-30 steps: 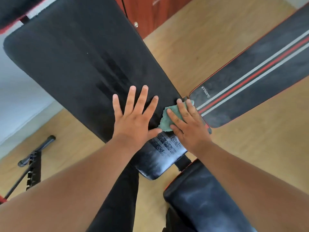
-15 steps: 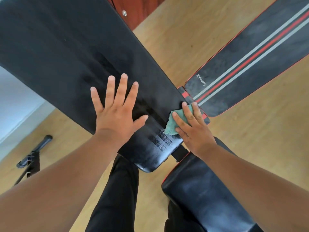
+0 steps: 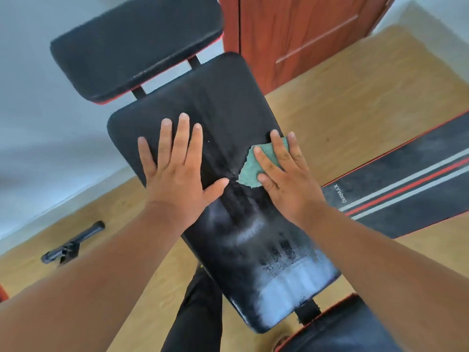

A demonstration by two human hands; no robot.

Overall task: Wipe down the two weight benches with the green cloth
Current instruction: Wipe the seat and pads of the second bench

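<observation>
A black padded backrest (image 3: 223,102) of the near weight bench runs from the upper middle down to the lower right, with a separate head pad (image 3: 132,47) above it and the seat pad (image 3: 342,331) at the bottom right. My left hand (image 3: 177,171) lies flat on the backrest, fingers spread. My right hand (image 3: 286,174) presses the green cloth (image 3: 250,168) flat against the backrest's right side with straight fingers. Streaky wet marks cover the lower backrest. The second bench pad (image 3: 411,184), black with red and grey stripes, lies at the right.
A reddish wooden door (image 3: 304,34) stands behind the bench. A black bar with a bracket (image 3: 71,245) lies on the wooden floor at the left. My leg in black trousers (image 3: 200,313) is below the backrest. A pale wall fills the upper left.
My right hand has slid the cloth up the backrest, away from its lower end, and my left hand has moved up with it. The head pad has come into view.
</observation>
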